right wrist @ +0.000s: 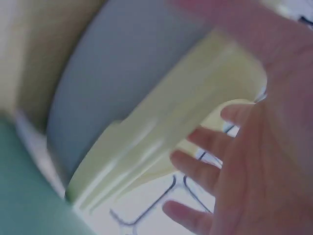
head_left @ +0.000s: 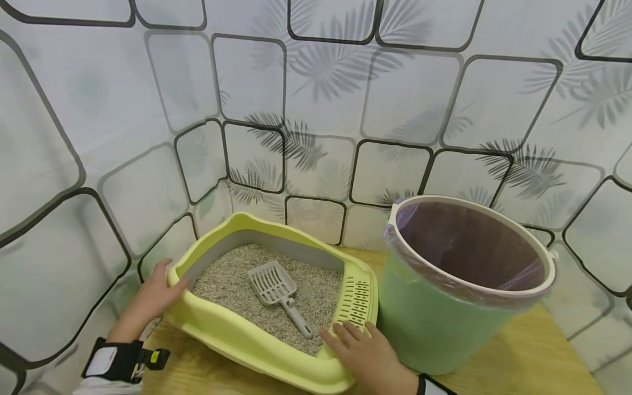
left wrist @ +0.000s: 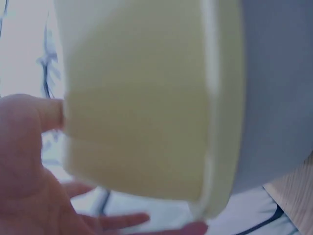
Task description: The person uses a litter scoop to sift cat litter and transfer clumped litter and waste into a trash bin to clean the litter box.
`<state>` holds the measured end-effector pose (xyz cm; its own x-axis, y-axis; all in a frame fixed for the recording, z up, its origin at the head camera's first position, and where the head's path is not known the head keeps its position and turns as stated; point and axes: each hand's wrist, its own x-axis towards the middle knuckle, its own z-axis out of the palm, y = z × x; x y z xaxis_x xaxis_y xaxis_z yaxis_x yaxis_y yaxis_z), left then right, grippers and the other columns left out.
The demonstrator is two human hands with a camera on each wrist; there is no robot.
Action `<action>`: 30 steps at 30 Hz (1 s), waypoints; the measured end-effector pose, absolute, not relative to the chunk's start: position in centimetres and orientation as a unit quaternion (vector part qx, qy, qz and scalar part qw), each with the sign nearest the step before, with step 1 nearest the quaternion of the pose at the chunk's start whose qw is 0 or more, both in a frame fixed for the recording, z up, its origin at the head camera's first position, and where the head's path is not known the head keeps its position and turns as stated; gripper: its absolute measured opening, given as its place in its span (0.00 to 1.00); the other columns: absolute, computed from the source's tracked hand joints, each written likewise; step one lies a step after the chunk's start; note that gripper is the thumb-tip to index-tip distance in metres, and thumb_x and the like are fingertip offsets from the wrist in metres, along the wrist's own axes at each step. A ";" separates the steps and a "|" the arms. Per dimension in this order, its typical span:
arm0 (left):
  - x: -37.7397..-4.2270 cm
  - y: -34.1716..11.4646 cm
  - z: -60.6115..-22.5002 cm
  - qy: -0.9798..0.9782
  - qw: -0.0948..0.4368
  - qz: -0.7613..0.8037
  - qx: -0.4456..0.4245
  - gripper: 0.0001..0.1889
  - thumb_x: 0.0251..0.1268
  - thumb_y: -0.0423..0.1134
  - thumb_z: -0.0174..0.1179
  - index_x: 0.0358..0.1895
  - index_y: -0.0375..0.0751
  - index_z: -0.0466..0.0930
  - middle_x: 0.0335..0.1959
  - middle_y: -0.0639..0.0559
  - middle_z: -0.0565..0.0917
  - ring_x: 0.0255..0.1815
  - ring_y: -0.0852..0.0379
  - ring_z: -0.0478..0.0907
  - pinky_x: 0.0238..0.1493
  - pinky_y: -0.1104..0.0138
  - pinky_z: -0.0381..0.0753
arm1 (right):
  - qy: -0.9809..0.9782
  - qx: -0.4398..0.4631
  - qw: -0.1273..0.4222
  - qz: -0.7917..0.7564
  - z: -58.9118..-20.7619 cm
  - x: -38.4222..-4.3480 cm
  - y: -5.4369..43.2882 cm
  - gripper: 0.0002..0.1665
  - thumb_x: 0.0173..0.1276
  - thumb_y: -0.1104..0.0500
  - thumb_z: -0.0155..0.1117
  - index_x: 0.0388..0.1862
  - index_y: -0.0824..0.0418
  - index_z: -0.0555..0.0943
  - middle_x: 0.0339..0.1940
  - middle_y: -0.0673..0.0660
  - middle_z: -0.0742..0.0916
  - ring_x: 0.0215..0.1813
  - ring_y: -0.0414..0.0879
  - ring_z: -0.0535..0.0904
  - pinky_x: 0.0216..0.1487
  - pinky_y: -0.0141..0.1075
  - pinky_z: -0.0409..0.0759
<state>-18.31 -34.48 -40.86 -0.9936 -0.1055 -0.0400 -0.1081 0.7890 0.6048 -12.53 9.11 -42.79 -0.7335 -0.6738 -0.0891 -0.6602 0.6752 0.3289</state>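
A yellow cat litter box [head_left: 247, 334] with a grey inner wall sits on the wooden surface. Grey-beige litter [head_left: 222, 282] covers its floor, and a light grey slotted litter scoop [head_left: 273, 283] lies on top, handle toward the near right corner. At the box's left end my left hand [head_left: 155, 293] touches the rim, its fingers extended along the outside in the left wrist view. My right hand [head_left: 367, 354] rests on the near right corner beside the slotted step [head_left: 356, 299]. Its fingers look straight and spread in the right wrist view.
Close to the box's right side stands a green trash bin [head_left: 434, 318] with a white rim and a clear purplish liner. Patterned curtain-like walls [head_left: 321, 170] enclose the back and left. Wooden surface [head_left: 538, 351] shows to the right of the bin.
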 end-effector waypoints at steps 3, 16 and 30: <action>-19.3 -35.9 -40.8 0.929 0.061 0.363 -0.040 0.45 0.73 0.58 0.44 0.77 0.33 0.31 0.66 0.16 0.56 0.45 0.35 0.77 0.30 0.56 0.80 | -0.905 0.404 0.019 -0.130 -42.9 -11.7 8.0 0.53 0.58 0.17 0.39 0.76 0.43 0.57 0.70 0.46 0.75 0.67 0.44 0.75 0.58 0.48 0.79; -17.4 -34.6 -41.9 0.899 0.065 0.430 -0.059 0.37 0.74 0.54 0.43 0.78 0.44 0.40 0.67 0.23 0.58 0.29 0.52 0.71 0.23 0.63 0.75 | -0.854 0.427 0.256 -0.149 -47.5 -11.6 7.1 0.43 0.68 0.26 0.41 0.74 0.48 0.60 0.48 0.42 0.84 0.51 0.37 0.82 0.47 0.41 0.82; -16.1 -31.9 -39.9 0.949 0.030 0.313 -0.032 0.40 0.72 0.55 0.47 0.76 0.36 0.44 0.65 0.15 0.61 0.44 0.29 0.76 0.41 0.45 0.78 | -0.913 0.342 0.145 -0.170 -45.7 -13.7 9.3 0.34 0.65 0.56 0.62 0.70 0.49 0.66 0.65 0.45 0.79 0.66 0.42 0.76 0.61 0.50 0.76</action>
